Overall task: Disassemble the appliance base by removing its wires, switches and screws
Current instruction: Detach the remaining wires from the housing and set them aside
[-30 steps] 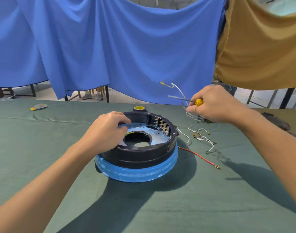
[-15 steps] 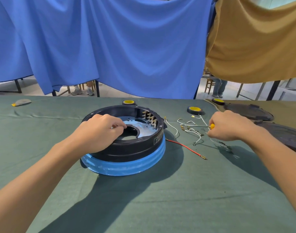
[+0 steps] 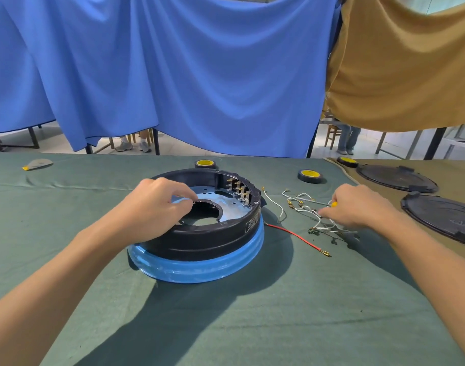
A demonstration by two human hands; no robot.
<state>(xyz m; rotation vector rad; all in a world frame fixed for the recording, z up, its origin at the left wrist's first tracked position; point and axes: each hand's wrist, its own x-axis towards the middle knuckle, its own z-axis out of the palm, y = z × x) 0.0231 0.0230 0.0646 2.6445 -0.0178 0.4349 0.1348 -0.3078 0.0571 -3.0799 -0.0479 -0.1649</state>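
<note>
The round appliance base (image 3: 199, 241), black with a blue lower rim, lies on the green cloth. A row of switch terminals (image 3: 239, 192) lines its inner right wall. My left hand (image 3: 155, 210) rests over the near-left rim, fingers curled onto the metal plate inside. My right hand (image 3: 358, 207) is down on the table to the right, gripping a yellow-handled screwdriver (image 3: 329, 204) and touching the pile of loose white wires (image 3: 308, 210). A red wire (image 3: 294, 235) trails from the base across the cloth.
Three rolls of black tape (image 3: 310, 176) sit at the back. Two black round covers (image 3: 442, 220) lie on the brown cloth at the right. A small grey-yellow object (image 3: 37, 164) lies far left. Blue and tan cloths hang behind.
My right hand came down from above the base with the screwdriver and a white wire, and now rests at the wire pile. The left hand stayed on the base.
</note>
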